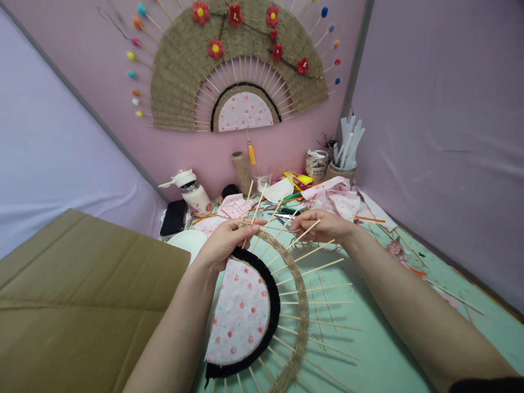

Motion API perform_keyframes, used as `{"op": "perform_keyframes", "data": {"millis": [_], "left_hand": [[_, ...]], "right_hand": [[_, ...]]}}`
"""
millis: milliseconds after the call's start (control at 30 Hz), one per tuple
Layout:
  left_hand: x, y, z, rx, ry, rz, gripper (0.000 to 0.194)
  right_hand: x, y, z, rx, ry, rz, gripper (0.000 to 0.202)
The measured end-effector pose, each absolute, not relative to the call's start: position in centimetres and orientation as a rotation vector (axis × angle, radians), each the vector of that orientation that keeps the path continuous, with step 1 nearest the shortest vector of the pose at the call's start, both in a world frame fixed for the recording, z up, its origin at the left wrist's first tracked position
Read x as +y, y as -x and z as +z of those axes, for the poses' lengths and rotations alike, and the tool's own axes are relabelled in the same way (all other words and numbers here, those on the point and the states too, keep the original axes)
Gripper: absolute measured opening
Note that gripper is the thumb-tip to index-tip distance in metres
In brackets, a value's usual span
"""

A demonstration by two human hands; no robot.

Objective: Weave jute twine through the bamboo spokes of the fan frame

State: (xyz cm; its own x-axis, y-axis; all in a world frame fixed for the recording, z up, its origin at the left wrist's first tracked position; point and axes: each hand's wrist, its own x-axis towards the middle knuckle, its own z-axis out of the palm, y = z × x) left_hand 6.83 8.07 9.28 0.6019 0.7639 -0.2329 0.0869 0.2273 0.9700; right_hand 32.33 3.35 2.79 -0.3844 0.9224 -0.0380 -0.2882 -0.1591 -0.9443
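Note:
My left hand (229, 237) grips the upper end of a half-made fan (241, 311), thumb on its woven band. The fan has a half-round of pink flowered cloth edged in black, with thin wooden sticks (315, 268) fanning outward. A band of tan twine (302, 295) is woven through the sticks in an arc. To the right of the stick tips, my right hand (313, 225) is closed in a pinch on a thin strand of twine, which runs toward the left hand. Loose loops of twine (327, 248) hang below the right fingers; the pinch itself is partly hidden.
A finished woven fan (176, 71) with red flowers hangs on the pink wall. Behind my hands lie scissors (286, 216), cloth scraps (335, 196), a twine spool (241, 172), a white bottle (196, 196) and a phone (174, 218). Cardboard (82, 305) stands at left.

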Motion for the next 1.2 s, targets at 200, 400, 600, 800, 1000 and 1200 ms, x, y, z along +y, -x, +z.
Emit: {"op": "perform_keyframes", "data": {"millis": [200, 400, 600, 800, 1000, 1200], "left_hand": [[7.8, -7.1, 9.7, 0.82, -1.163, 0.585, 0.027], [7.6, -7.2, 9.9, 0.817, -1.117, 0.543, 0.02], [7.4, -7.5, 9.9, 0.839, -1.11, 0.535, 0.018], [7.6, -7.4, 9.9, 0.834, -1.096, 0.567, 0.019], [7.9, -6.7, 10.7, 0.843, -1.079, 0.649, 0.019], [7.7, -6.4, 11.3, 0.819, -1.022, 0.731, 0.019]], "right_hand": [[3.2, -32.7, 3.6, -1.264, 0.998, 1.584, 0.025], [3.6, -33.1, 4.5, -1.298, 1.304, 1.192, 0.029], [3.3, -33.1, 5.5, -1.164, 1.237, 0.882, 0.028], [2.8, -32.8, 6.2, -1.153, 1.025, 0.863, 0.023], [2.7, -32.9, 6.4, -1.104, 0.968, 1.07, 0.031], [2.7, -32.4, 6.1, -1.13, 0.866, 1.278, 0.052]]}}
